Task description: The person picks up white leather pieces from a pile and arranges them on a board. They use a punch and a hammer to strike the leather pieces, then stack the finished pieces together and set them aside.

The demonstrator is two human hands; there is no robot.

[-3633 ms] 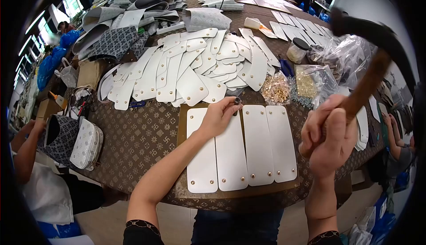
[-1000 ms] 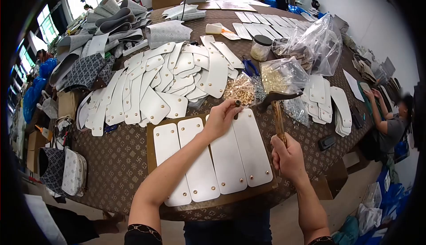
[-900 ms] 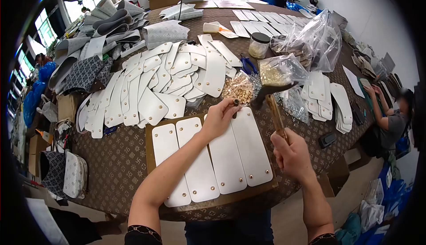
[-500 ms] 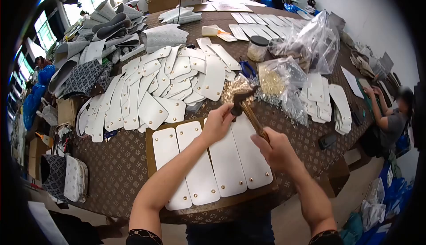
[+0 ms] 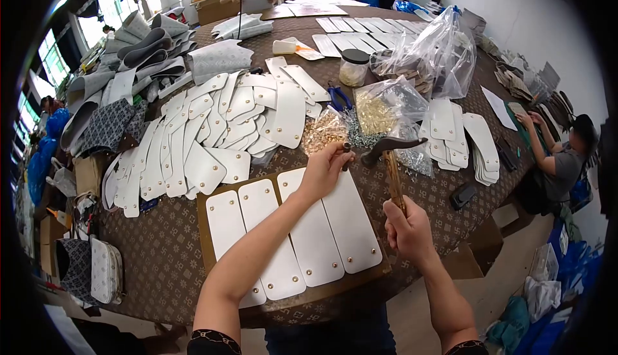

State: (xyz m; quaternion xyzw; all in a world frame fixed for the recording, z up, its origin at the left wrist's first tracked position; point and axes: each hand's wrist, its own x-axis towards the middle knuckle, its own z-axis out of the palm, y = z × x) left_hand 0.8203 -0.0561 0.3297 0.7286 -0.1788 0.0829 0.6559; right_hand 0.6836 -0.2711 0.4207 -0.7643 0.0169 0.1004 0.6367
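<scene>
My right hand [image 5: 410, 229] grips the wooden handle of a hammer [image 5: 394, 178], its dark curved head raised to the right of my left hand. Between the fingers of my left hand [image 5: 322, 173] stands a short dark metal setting punch [image 5: 347, 149], upright over the top end of the rightmost white panel. Beneath it, several white panels [image 5: 351, 226] with rounded corners lie side by side on a brown board [image 5: 210, 245]. Brass-coloured studs show at their ends. My left forearm covers part of the middle panels, and the punch tip is hard to make out.
A heap of studded white panels [image 5: 225, 113] lies behind left. Past the board are loose gold studs [image 5: 322, 133], blue-handled pliers [image 5: 339, 97], a jar [image 5: 354, 68] and plastic bags [image 5: 386, 107]. Stacked panels [image 5: 481, 152] sit right. A co-worker [image 5: 566, 162] is at the right edge.
The hammer head has swung up and right, away from the punch, and now stands apart from it. My left hand stays at the panel's top end. The camera view has shifted slightly.
</scene>
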